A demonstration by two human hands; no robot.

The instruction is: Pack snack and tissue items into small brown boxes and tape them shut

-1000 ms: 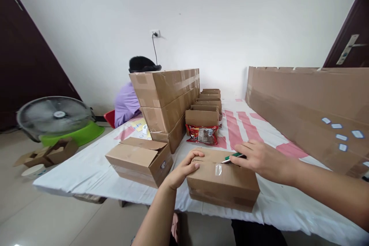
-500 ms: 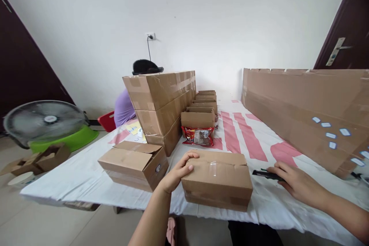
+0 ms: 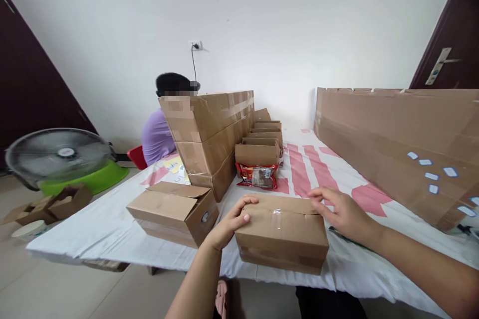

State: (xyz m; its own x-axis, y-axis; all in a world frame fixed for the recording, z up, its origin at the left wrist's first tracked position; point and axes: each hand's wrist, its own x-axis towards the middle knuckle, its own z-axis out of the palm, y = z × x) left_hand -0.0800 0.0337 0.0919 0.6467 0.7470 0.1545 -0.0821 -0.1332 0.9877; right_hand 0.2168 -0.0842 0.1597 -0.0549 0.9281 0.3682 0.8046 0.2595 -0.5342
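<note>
A closed cardboard box point(image 3: 282, 234) with a strip of clear tape on its top lies near the table's front edge. My left hand point(image 3: 236, 217) rests on its left end, fingers apart, thumb on the top face. At the box's back right corner is my right hand point(image 3: 335, 209), its fingers bent at the flap edge; whether they pinch anything is too small to tell. A dark, thin tool point(image 3: 342, 235) lies on the cloth beneath my right forearm, partly hidden. Behind the box sits a red snack packet point(image 3: 258, 177).
Another box point(image 3: 172, 212) stands at the left, before stacked cartons point(image 3: 209, 139). Open small boxes point(image 3: 258, 152) line up behind the packet. A large cardboard panel point(image 3: 392, 144) borders the right. Beyond the stack sits a person in purple point(image 3: 157, 137); a fan point(image 3: 62, 154) is far left.
My right hand has let go of the dark tool and moved left and up to the box's corner. My left hand has stayed put. The person behind the cartons has shifted left.
</note>
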